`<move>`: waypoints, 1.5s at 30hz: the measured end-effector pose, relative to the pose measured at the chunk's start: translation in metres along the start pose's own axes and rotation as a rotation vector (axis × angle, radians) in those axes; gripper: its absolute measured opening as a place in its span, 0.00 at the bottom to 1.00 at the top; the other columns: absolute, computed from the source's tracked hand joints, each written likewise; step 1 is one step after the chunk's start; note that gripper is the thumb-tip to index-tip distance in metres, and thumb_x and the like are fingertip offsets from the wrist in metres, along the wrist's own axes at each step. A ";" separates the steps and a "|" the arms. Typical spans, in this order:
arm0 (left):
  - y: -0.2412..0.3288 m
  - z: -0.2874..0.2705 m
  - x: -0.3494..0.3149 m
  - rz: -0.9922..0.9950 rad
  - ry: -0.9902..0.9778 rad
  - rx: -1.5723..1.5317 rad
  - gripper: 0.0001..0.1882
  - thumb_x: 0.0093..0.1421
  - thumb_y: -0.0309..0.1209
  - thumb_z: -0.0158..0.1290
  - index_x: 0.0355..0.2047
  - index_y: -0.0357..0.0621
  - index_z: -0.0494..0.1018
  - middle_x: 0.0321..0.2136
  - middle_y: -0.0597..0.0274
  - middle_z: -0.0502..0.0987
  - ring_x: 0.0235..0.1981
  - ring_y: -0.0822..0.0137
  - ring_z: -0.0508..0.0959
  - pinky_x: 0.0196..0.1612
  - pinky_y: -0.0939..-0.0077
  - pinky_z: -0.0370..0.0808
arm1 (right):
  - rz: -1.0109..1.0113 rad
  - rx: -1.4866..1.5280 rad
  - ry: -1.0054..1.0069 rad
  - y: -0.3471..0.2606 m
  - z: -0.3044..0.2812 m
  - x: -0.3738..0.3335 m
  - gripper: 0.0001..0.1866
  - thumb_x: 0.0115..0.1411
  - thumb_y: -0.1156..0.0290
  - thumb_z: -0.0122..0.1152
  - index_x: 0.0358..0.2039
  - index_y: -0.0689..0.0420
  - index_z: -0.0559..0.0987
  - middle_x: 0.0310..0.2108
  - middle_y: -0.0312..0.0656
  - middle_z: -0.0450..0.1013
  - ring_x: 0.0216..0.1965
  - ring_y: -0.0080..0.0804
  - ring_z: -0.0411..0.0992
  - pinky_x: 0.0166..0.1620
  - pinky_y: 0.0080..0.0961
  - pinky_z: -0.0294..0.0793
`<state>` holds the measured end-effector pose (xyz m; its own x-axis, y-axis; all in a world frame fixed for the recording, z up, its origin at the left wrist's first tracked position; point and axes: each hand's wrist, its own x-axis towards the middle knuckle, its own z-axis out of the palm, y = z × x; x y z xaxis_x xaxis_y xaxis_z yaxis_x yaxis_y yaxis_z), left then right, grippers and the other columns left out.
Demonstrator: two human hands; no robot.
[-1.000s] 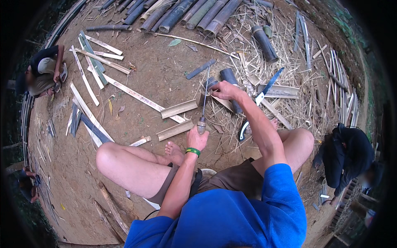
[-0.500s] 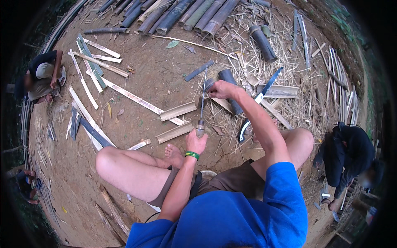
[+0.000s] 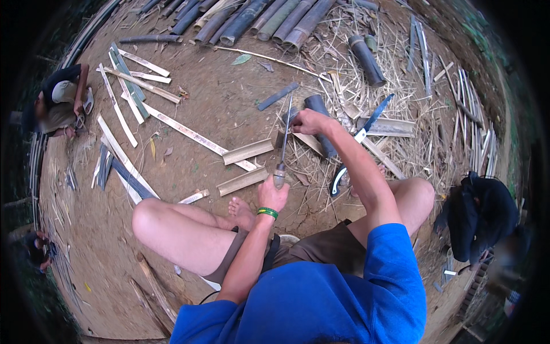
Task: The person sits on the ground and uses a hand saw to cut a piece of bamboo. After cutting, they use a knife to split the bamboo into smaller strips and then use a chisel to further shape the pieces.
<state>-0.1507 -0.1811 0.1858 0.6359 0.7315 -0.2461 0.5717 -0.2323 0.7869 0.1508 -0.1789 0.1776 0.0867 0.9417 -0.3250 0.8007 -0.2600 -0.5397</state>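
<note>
My left hand (image 3: pixel 272 195) is closed round the wooden handle (image 3: pixel 279 175) of a long knife. Its narrow blade (image 3: pixel 286 131) points away from me. Just right of the blade, my right hand (image 3: pixel 311 122) is closed on a short dark bamboo piece (image 3: pixel 291 114). The blade runs past the near side of this piece; whether it touches cannot be made out. Behind my right wrist stands a dark bamboo section (image 3: pixel 314 104). A saw with a white and black handle (image 3: pixel 359 136) lies right of my right forearm. Two split bamboo halves (image 3: pixel 248 152) lie left of the knife.
Bamboo poles (image 3: pixel 246 23) lie at the far side. Pale and green strips (image 3: pixel 192 135) are scattered to the left. Shavings (image 3: pixel 395 69) litter the ground at right, near a dark bamboo tube (image 3: pixel 366 60). Other people crouch at left (image 3: pixel 63 103) and right (image 3: pixel 481 215).
The knife blade has tilted a little to the right, and my left hand has shifted slightly with it. My right hand keeps hold of the bamboo piece. The person at right has bent differently.
</note>
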 end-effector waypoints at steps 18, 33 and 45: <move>-0.003 0.000 -0.001 0.030 0.033 0.048 0.15 0.53 0.37 0.59 0.31 0.35 0.74 0.25 0.36 0.79 0.32 0.35 0.80 0.37 0.45 0.76 | 0.034 0.026 -0.023 -0.010 -0.006 -0.002 0.17 0.62 0.58 0.62 0.45 0.55 0.84 0.37 0.54 0.81 0.39 0.54 0.79 0.45 0.43 0.77; -0.014 0.006 0.000 0.059 0.067 0.053 0.15 0.51 0.38 0.60 0.28 0.38 0.72 0.21 0.40 0.77 0.29 0.37 0.79 0.35 0.47 0.74 | 0.060 0.016 -0.023 -0.015 -0.006 0.000 0.15 0.60 0.61 0.63 0.44 0.53 0.85 0.36 0.51 0.82 0.37 0.48 0.80 0.44 0.40 0.78; -0.021 0.009 0.007 0.025 0.000 -0.026 0.16 0.51 0.39 0.60 0.31 0.37 0.75 0.26 0.39 0.80 0.32 0.36 0.80 0.38 0.45 0.75 | 0.080 0.044 -0.057 -0.004 0.001 0.001 0.20 0.62 0.58 0.62 0.53 0.48 0.83 0.42 0.51 0.82 0.43 0.49 0.80 0.50 0.39 0.77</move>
<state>-0.1537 -0.1767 0.1625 0.6499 0.7255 -0.2265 0.5422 -0.2337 0.8071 0.1468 -0.1774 0.1791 0.1146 0.9040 -0.4119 0.7655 -0.3446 -0.5434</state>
